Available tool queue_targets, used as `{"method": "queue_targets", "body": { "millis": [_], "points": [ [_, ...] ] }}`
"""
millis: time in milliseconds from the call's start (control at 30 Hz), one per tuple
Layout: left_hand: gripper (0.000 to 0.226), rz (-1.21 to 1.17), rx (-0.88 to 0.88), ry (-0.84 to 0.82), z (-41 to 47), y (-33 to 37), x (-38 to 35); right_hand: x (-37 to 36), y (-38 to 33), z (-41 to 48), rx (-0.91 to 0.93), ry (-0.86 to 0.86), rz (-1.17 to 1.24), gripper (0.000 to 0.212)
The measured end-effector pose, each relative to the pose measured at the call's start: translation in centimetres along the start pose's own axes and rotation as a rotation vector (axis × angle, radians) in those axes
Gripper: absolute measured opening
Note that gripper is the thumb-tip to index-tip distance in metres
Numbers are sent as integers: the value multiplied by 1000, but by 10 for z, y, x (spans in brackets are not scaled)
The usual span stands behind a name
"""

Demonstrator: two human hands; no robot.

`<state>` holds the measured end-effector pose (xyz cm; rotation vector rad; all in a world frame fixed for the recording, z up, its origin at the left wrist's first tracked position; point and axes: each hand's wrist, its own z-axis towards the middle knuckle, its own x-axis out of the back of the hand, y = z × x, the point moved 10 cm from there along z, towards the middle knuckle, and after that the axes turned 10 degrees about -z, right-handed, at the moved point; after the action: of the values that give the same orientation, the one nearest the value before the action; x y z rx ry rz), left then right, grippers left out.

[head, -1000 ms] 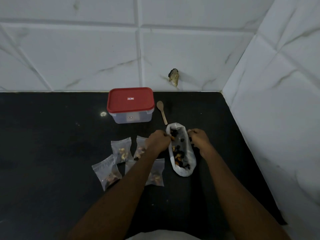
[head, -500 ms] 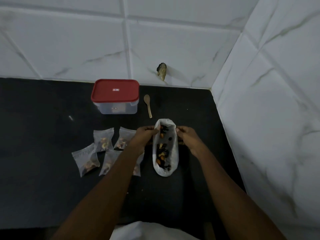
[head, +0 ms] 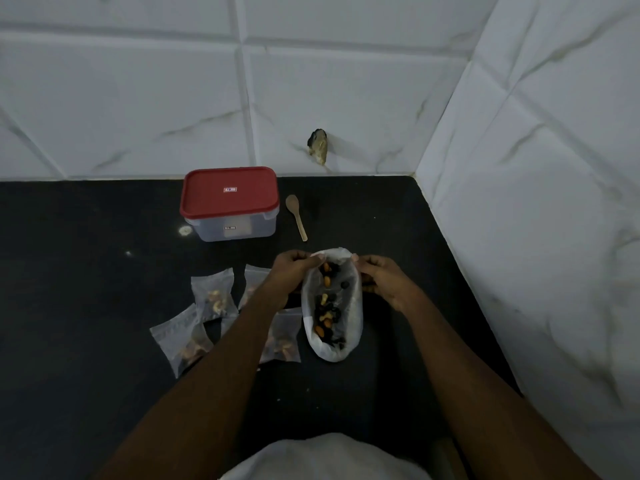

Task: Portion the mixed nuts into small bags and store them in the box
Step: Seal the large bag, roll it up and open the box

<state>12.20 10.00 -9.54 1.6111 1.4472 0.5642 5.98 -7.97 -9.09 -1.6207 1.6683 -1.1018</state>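
Observation:
A white plastic bag of mixed nuts [head: 349,306] lies open on the black counter [head: 86,271], with dark and orange nuts showing inside. My left hand [head: 294,268] pinches its far rim on the left and my right hand [head: 382,280] pinches the rim on the right. Several small clear bags holding nuts [head: 213,299] lie to the left, partly under my left forearm. The clear box with a red lid [head: 230,202] stands shut at the back, near the wall.
A small wooden spoon [head: 297,216] lies right of the box. White tiled walls close the back and the right side. A small dark lump [head: 318,146] sticks to the back wall. Pale specks [head: 185,231] lie left of the box.
Both hands have moved up to the far rim of the nut bag and now pinch it closer together. The view has shifted slightly.

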Motion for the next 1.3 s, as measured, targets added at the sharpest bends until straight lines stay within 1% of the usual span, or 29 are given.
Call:
{"method": "queue_targets", "body": {
  "millis": [100,167,233,300,367,433,500,567,600,700,800,833,900,1000,1067,1100,1167,1233,1300],
  "points": [
    [29,192,-136,19,6,13,1,5,2,3,-9,78,-41,20],
    [21,361,-222,21,8,23,-2,10,0,6,4,155,-110,19],
    [13,491,-271,34,9,31,-2,17,-4,8,48,245,-197,16],
    [11,602,-339,84,10,39,1,22,-8,10,103,334,-284,16],
    [10,690,-407,148,6,46,2,24,-12,7,133,424,-377,18],
    [11,704,-425,167,4,49,2,25,-14,3,135,477,-411,21],
    [21,709,-348,116,6,43,1,23,-13,-1,105,434,-353,27],
    [34,732,-221,36,8,32,1,19,-7,-6,49,327,-259,33],
    [36,737,-161,-2,8,27,3,17,-3,-11,20,275,-226,33],
    [29,705,-31,-96,-2,15,5,14,12,-24,-63,152,-216,28],
    [23,631,60,-195,-11,5,3,9,19,-29,-88,48,-285,27],
    [24,597,62,-211,-12,3,1,8,18,-30,-83,45,-292,24],
    [29,530,5,-182,-11,6,0,10,14,-26,-67,116,-249,18],
    [30,522,-157,-28,-9,20,4,22,4,-17,-21,320,-235,14],
    [28,527,-202,32,-10,26,5,25,-2,-15,-3,382,-229,19],
    [31,525,-195,45,-11,26,6,25,-2,-16,-6,379,-215,23],
    [39,498,-125,49,-17,20,10,22,3,-22,-37,334,-188,31],
    [33,464,-30,20,-23,8,14,15,15,-31,-88,249,-189,30],
    [25,492,48,-70,-29,-5,12,9,27,-40,-111,167,-162,26]
  ]
}}
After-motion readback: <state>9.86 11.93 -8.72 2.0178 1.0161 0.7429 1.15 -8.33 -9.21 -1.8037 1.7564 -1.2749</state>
